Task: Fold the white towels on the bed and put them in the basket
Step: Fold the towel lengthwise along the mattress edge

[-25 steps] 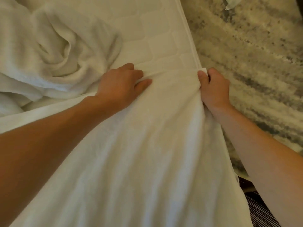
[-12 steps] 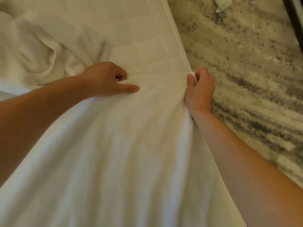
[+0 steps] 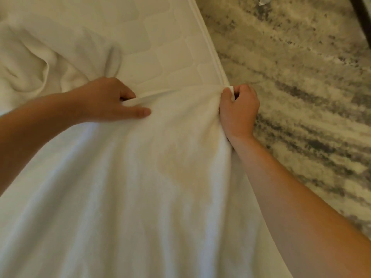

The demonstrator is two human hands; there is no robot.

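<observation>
Heaped towels: rumpled white terry towels (image 3: 40,63) are piled at the upper left, on the bed.
Left hand: the left hand (image 3: 108,101) is set at the far edge of the spread towel, just right of the heap. A fold of that edge is pinched between the curled fingers and the outstretched thumb, which is pressed flat on the cloth.
Spread towel: a large white terry towel (image 3: 130,187) is laid out over the near part of the bed. Its far edge is drawn between the two hands, and a faint yellowish patch is seen right of its middle.
Mattress: a white quilted mattress (image 3: 160,37) with a piped border is left bare beyond the towel.
Right hand: the right hand (image 3: 239,111) is closed as a fist round the towel's far right corner, at the mattress border. A tip of cloth is shown between thumb and fingers.
Rug: a mottled grey and cream rug (image 3: 301,97) is spread to the right of the bed.
</observation>
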